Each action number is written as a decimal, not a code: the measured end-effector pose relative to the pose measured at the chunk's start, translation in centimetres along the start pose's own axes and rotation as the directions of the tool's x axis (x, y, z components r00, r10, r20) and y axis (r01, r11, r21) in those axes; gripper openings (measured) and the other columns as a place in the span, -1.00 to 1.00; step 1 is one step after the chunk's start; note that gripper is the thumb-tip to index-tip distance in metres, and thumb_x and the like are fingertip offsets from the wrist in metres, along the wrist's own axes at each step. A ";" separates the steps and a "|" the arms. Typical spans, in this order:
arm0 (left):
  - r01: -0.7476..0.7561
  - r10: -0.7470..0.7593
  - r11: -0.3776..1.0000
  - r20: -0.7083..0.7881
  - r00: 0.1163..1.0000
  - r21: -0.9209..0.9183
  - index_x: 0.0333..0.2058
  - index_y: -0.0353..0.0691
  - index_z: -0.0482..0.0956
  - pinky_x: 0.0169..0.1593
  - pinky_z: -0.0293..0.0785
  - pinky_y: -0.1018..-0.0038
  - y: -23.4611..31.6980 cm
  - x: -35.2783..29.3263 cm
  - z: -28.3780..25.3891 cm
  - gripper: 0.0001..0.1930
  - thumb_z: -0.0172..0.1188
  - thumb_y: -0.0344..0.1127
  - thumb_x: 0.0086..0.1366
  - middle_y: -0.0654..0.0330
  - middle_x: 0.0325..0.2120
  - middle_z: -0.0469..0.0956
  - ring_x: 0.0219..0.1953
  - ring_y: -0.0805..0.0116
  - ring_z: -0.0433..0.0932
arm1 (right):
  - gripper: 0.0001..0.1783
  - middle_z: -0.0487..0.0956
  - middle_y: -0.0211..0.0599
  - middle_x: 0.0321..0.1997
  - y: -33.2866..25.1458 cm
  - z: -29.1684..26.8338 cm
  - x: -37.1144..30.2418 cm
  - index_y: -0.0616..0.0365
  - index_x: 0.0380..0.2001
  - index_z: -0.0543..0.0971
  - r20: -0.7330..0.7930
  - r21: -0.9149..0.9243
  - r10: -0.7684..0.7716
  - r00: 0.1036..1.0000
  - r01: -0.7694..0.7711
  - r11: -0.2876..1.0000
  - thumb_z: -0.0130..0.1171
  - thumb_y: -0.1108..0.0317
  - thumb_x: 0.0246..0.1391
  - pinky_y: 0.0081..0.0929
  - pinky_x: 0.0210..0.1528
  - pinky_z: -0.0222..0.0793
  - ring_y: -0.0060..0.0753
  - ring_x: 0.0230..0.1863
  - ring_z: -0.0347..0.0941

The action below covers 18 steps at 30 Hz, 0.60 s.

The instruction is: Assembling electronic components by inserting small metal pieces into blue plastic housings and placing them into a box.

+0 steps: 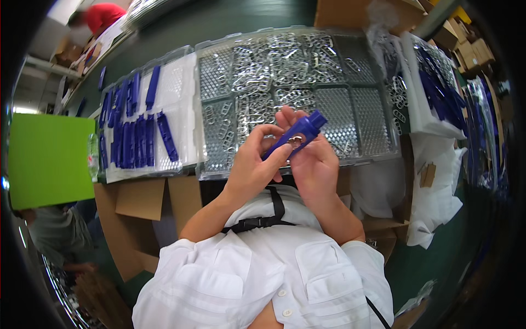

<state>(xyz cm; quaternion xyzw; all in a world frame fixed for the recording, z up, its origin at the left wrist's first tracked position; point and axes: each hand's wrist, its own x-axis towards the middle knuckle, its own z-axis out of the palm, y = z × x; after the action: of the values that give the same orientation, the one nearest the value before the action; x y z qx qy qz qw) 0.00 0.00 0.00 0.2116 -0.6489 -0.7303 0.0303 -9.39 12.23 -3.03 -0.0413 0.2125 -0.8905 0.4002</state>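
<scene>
A dark blue plastic tube with a narrower end cap is held tilted over the front of a clear compartment tray. My left hand is closed around its lower end, thumb pressed along the near side. Against the tube's middle sits a shiny metal clip, partly covered by the fingers. My right hand lies palm up beneath the tube, touching it, with its fingers stretched out behind. Loose metal clips fill several compartments beyond both hands.
To the left, several blue tubes lie in rows on a white-lined tray. A green panel stands at far left. Open cardboard boxes sit below the table edge. At right, a white foam box holds blue pieces. Other people are at left.
</scene>
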 end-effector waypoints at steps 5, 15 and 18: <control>-0.076 0.073 0.997 -0.125 0.990 -0.021 0.14 -0.33 0.38 -0.49 0.50 0.67 -0.3 1.4 1.5 -0.66 0.17 -0.32 0.50 0.16 -0.26 0.70 -0.41 0.60 0.59 | -0.51 0.53 -0.14 0.29 -1.0 -1.2 1.1 0.30 0.30 0.36 -0.097 0.034 0.127 0.987 -0.125 0.992 -0.04 0.54 0.32 -0.39 0.09 0.52 -0.30 0.15 0.55; -0.181 0.154 0.888 -0.097 0.983 -0.422 0.23 -0.33 0.29 -0.54 0.43 0.68 -1.4 1.1 -2.9 -0.56 -0.06 -0.09 0.62 0.04 -0.34 0.59 -0.65 0.53 0.50 | -0.65 0.65 -0.07 0.07 -16.5 -2.9 8.3 0.25 0.08 0.49 -0.047 -0.545 -0.569 0.821 0.456 0.703 -0.03 0.64 0.25 -0.45 0.08 0.56 -0.37 -0.02 0.61; -0.211 0.183 0.880 -0.106 0.977 -0.425 0.27 -0.39 0.28 -0.55 0.38 0.66 -1.9 0.1 -4.4 -0.44 0.14 -0.10 0.51 0.06 -0.24 0.55 -0.64 0.56 0.46 | -0.72 0.68 -0.11 -0.01 -28.8 -7.5 15.2 0.31 -0.03 0.58 0.241 -0.827 -0.828 0.507 0.553 0.098 0.00 0.69 0.26 -0.43 0.20 0.51 -0.31 0.04 0.63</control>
<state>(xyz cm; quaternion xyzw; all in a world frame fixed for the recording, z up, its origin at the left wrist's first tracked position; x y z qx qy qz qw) 1.90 -3.86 -2.13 0.1551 -0.4870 -0.8424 0.1709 -41.57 20.68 0.59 -0.1920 0.6154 -0.7424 -0.1827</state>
